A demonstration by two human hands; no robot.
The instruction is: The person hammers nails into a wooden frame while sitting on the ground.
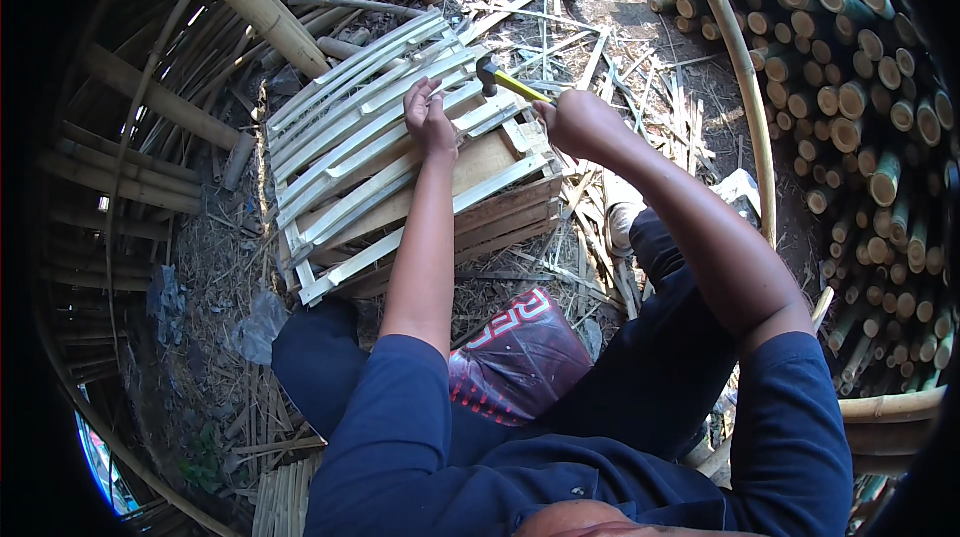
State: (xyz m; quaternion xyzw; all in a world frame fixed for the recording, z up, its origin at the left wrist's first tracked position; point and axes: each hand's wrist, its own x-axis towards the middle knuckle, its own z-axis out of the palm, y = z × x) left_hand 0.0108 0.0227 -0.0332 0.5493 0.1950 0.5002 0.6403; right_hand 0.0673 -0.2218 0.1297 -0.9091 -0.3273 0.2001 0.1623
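My right hand [588, 125] is wrapped around the yellow handle of a hammer [518, 86]. Its dark head hangs over the right part of a slatted bamboo panel [350, 152]. The pale split strips lie side by side across a wooden crate-like box [510, 212], with gaps between them. Over the middle of the slats is my left hand [430, 117], its fingers stretched out and partly apart. I see nothing held in it. Whether it touches a strip is hard to tell.
Cut bamboo poles [850, 102] are stacked at the right, ends facing me. Split bamboo scraps [600, 87] litter the ground beyond the box. A curved bamboo pole [745, 67] arches at the right. Bamboo poles [150, 97] form a wall at left. A dark red printed sack [525, 362] lies between my legs.
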